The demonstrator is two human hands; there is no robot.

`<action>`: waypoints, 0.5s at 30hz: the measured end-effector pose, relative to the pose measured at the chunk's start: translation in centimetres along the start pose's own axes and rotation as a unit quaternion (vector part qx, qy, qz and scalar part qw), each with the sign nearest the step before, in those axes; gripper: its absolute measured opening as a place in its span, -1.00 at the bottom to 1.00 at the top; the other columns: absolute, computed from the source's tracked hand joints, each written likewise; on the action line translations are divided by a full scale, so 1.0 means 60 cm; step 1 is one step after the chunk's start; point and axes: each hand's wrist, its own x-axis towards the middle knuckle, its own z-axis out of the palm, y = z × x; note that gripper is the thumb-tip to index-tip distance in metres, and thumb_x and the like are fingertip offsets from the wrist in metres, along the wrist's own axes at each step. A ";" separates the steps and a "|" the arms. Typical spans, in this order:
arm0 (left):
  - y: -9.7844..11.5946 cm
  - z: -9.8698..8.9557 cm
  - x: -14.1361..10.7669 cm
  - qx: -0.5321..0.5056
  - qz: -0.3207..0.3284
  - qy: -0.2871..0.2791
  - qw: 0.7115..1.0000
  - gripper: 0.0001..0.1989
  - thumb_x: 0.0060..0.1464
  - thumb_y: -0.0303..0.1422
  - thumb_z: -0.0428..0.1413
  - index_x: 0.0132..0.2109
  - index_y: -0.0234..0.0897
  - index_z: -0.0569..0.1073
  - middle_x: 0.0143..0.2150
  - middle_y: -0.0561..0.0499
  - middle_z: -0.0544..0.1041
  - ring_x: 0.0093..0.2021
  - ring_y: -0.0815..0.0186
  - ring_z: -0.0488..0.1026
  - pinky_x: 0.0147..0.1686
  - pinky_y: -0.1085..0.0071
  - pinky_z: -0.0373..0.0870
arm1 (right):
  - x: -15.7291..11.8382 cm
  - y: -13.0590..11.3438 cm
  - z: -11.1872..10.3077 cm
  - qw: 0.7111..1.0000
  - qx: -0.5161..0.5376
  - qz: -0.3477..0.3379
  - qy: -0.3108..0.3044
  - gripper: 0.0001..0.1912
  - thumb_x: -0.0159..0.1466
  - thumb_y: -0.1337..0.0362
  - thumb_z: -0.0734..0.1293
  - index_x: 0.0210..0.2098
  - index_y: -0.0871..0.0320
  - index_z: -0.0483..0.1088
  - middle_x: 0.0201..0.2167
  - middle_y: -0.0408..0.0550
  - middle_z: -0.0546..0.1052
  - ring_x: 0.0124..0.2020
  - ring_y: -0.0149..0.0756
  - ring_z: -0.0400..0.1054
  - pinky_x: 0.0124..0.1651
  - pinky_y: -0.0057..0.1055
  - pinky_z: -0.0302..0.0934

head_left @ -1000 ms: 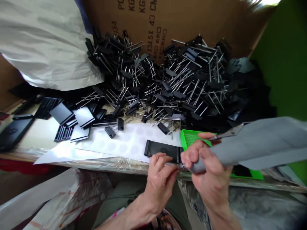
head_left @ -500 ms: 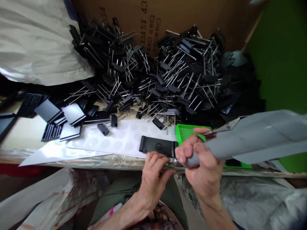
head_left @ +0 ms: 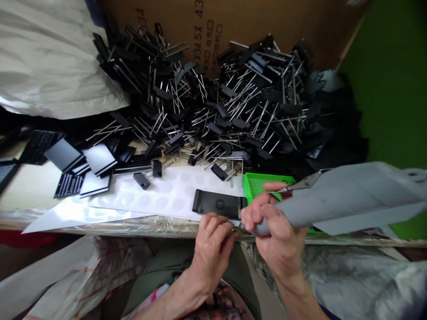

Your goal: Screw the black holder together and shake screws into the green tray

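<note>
My right hand (head_left: 278, 226) wraps around the grey body of a power screwdriver (head_left: 336, 193), which lies nearly level with its metal tip pointing left. A metal lever runs along the tool's upper side. My left hand (head_left: 213, 242) is closed in a pinch right at that tip, by the table's front edge; what the fingers hold is hidden. Just beyond both hands, a flat black plastic holder (head_left: 218, 204) with raised ends and a round mark in its middle lies on white sheets (head_left: 150, 195).
A heap of black clips with paired metal rods (head_left: 233, 106) fills the back, against a cardboard wall (head_left: 253, 26). Black square plates (head_left: 65, 154) lie at left. A green tray (head_left: 253, 186) sits behind my right hand. A pale sack (head_left: 56, 58) bulges in at upper left.
The screwdriver and my right hand have shifted slightly left and down. My left fingers have drawn in closer together at its tip.
</note>
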 end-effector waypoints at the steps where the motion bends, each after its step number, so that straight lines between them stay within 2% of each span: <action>1: -0.001 0.000 -0.006 0.042 0.024 0.000 0.999 -0.87 0.17 -0.53 0.14 -0.12 -0.31 0.49 -0.19 -0.09 0.58 -0.11 0.23 0.45 -0.10 0.28 0.48 | 0.002 -0.001 -0.003 1.000 -0.005 -0.004 0.006 -0.76 0.22 0.26 0.39 -0.13 -0.02 0.33 -0.62 -0.32 0.32 -0.67 -0.43 0.21 -0.54 -0.39 0.19; 3: -0.005 0.000 -0.019 0.141 0.075 -0.011 0.987 -0.82 0.20 -0.46 0.12 -0.04 -0.35 0.48 -0.06 -0.17 0.60 0.03 0.11 0.46 0.02 0.16 0.45 | 0.012 -0.004 -0.007 0.999 -0.012 -0.022 0.028 -0.76 0.21 0.24 0.41 -0.14 -0.02 0.35 -0.63 -0.30 0.31 -0.67 -0.42 0.20 -0.55 -0.37 0.18; 5: -0.008 0.001 -0.030 0.233 0.101 -0.047 0.966 -0.69 0.23 -0.32 0.11 0.06 -0.40 0.46 0.11 -0.22 0.54 0.19 -0.02 0.39 0.11 0.06 0.39 | 0.026 -0.005 -0.010 0.997 -0.011 -0.044 0.054 -0.76 0.18 0.21 0.43 -0.16 -0.02 0.37 -0.63 -0.30 0.30 -0.67 -0.42 0.18 -0.58 -0.37 0.16; 7: -0.011 0.003 -0.036 0.290 0.097 -0.095 0.947 -0.49 0.22 -0.14 0.11 0.17 -0.44 0.39 0.25 -0.25 0.42 0.29 -0.09 0.30 0.18 0.00 0.33 | 0.039 0.000 -0.012 0.996 -0.010 -0.060 0.066 -0.75 0.18 0.19 0.44 -0.16 -0.01 0.38 -0.63 -0.30 0.29 -0.67 -0.42 0.17 -0.59 -0.37 0.15; 9: -0.015 0.006 -0.038 0.326 0.088 -0.131 0.932 -0.35 0.20 -0.05 0.10 0.25 -0.46 0.31 0.33 -0.26 0.33 0.33 -0.08 0.25 0.24 0.00 0.28 | 0.047 0.010 -0.015 0.996 -0.013 -0.063 0.056 -0.75 0.21 0.20 0.43 -0.14 0.00 0.37 -0.62 -0.30 0.30 -0.67 -0.43 0.18 -0.57 -0.38 0.15; 11: -0.018 0.008 -0.038 0.351 0.098 -0.145 0.920 -0.35 0.22 -0.09 0.09 0.29 -0.46 0.27 0.35 -0.27 0.29 0.36 -0.05 0.21 0.29 0.03 0.24 | 0.048 0.021 -0.017 0.997 -0.022 -0.064 0.034 -0.77 0.25 0.21 0.41 -0.11 0.01 0.36 -0.60 -0.30 0.33 -0.65 -0.43 0.20 -0.54 -0.37 0.16; 15: -0.024 0.009 -0.038 0.384 0.146 -0.135 0.902 -0.47 0.22 -0.34 0.10 0.27 -0.51 0.29 0.33 -0.31 0.32 0.37 -0.06 0.19 0.31 0.08 0.21 | 0.041 0.038 -0.020 0.997 -0.033 -0.066 0.013 -0.75 0.28 0.22 0.39 -0.06 0.02 0.33 -0.58 -0.31 0.35 -0.62 -0.43 0.23 -0.49 -0.37 0.17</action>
